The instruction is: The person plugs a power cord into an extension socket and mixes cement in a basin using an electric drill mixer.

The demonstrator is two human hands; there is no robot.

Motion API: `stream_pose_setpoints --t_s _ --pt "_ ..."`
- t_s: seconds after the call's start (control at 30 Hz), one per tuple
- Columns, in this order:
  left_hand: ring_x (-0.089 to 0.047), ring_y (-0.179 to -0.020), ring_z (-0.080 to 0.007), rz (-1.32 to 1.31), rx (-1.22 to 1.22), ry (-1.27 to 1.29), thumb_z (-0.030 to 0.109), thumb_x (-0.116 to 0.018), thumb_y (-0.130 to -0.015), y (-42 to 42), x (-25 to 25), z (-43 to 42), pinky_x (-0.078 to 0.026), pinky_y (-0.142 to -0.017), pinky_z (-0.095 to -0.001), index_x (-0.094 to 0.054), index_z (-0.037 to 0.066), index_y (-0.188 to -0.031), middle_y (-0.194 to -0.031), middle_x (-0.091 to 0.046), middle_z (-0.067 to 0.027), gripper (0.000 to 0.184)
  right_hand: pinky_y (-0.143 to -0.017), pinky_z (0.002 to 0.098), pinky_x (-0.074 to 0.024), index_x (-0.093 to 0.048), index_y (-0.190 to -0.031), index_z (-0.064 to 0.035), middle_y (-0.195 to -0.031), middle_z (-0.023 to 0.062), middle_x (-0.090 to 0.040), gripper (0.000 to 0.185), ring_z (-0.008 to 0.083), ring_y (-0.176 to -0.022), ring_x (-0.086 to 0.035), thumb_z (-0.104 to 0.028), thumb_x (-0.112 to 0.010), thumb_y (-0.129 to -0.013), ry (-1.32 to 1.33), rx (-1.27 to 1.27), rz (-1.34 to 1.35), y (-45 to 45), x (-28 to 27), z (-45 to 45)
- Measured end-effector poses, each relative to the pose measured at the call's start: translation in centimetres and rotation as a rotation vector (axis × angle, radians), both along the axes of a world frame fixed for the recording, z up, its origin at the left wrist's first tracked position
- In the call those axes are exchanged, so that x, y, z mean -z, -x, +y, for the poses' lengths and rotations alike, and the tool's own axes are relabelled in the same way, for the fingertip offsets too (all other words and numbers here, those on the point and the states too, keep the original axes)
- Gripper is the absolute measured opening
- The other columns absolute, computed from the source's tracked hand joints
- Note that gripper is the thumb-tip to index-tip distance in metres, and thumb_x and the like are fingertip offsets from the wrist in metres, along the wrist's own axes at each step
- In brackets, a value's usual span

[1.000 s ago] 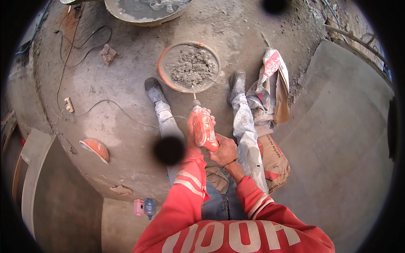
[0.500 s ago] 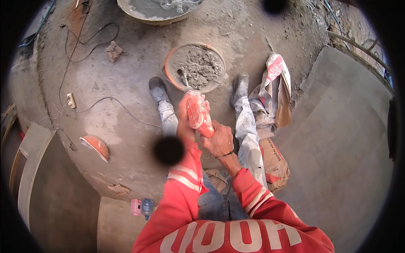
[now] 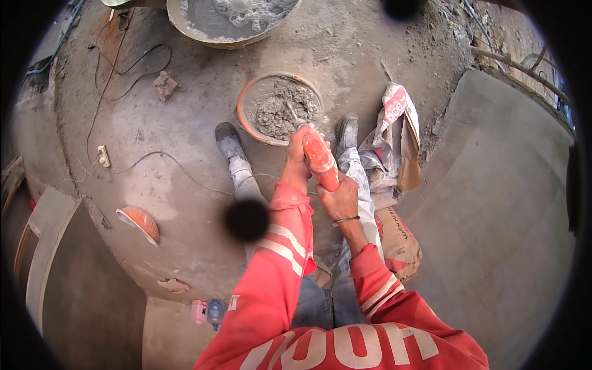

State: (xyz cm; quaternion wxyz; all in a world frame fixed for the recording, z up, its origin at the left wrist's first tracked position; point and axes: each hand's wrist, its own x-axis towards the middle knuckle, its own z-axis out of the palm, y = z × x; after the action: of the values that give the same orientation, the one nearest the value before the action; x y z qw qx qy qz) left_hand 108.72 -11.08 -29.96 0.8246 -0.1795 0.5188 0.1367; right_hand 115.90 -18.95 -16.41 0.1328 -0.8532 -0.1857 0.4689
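The right hand (image 3: 341, 198) clamps the rear of the red drill (image 3: 320, 161), whose long axis runs away from the body and slightly left. The left hand (image 3: 297, 153) grips its front. Ahead, its shaft (image 3: 293, 112) points into grey mix (image 3: 271, 112) inside the round bucket (image 3: 240, 114); farther off sits a basin (image 3: 228, 44).

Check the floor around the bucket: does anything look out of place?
The orange bowl seems tipped on its side, and the sack near the right boot looks torn and crumpled. The power strip lies on dusty ground, an odd spot for it.
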Motion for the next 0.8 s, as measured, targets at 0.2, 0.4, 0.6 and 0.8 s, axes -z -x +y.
stream_pose_setpoints --t_s 0.2,0.4,0.6,0.8 --pt "-0.066 -0.069 -0.0303 0.002 0.02 0.04 0.032 -0.067 -0.086 -1.5 0.1 -1.0 -0.057 -0.062 -0.0459 -0.057 0.007 -0.094 -0.083 -0.064 -0.0126 0.028 -0.075 0.0434 -0.0542 -0.072 -0.098 -0.0003 -0.081 0.0248 -0.071 0.034 0.041 -0.081 -0.071 -0.018 -0.07 -0.069 -0.045 0.008 0.01 -1.4 0.0 -1.2" --pt "-0.065 -0.069 -0.0309 0.034 0.039 0.076 0.031 -0.066 -0.086 -2.7 0.5 -2.9 -0.057 -0.061 -0.0456 -0.057 0.007 -0.094 -0.083 -0.063 -0.013 0.027 -0.071 0.0411 -0.0533 -0.073 -0.094 0.0015 -0.076 0.022 -0.07 0.033 0.0348 -0.074 -0.072 -0.02 -0.072 -0.069 0.125 0.032 0.085 -3.0 -0.7 -2.0" --pt "-0.065 -0.073 -0.0291 0.079 0.007 0.104 0.033 -0.064 -0.089 -2.6 -0.1 -6.1 -0.057 -0.064 -0.0439 -0.056 0.007 -0.096 -0.089 -0.062 -0.0113 0.028 -0.07 0.0405 -0.0532 -0.073 -0.094 0.0018 -0.076 0.021 -0.07 0.034 0.0323 -0.073 -0.072 -0.019 -0.074 -0.067 0.102 0.013 0.108 -3.3 -0.3 -5.5" --pt "-0.064 -0.077 -0.0264 -0.002 -0.094 0.139 0.036 -0.062 -0.092 0.2 -1.0 -8.2 -0.057 -0.067 -0.042 -0.058 0.008 -0.096 -0.095 -0.063 -0.0096 0.029 -0.072 0.0432 -0.0543 -0.072 -0.101 -0.0021 -0.085 0.0213 -0.072 0.038 0.0382 -0.08 -0.071 -0.02 -0.076 -0.067 0.014 -0.034 0.09 -1.1 -0.5 -7.5"
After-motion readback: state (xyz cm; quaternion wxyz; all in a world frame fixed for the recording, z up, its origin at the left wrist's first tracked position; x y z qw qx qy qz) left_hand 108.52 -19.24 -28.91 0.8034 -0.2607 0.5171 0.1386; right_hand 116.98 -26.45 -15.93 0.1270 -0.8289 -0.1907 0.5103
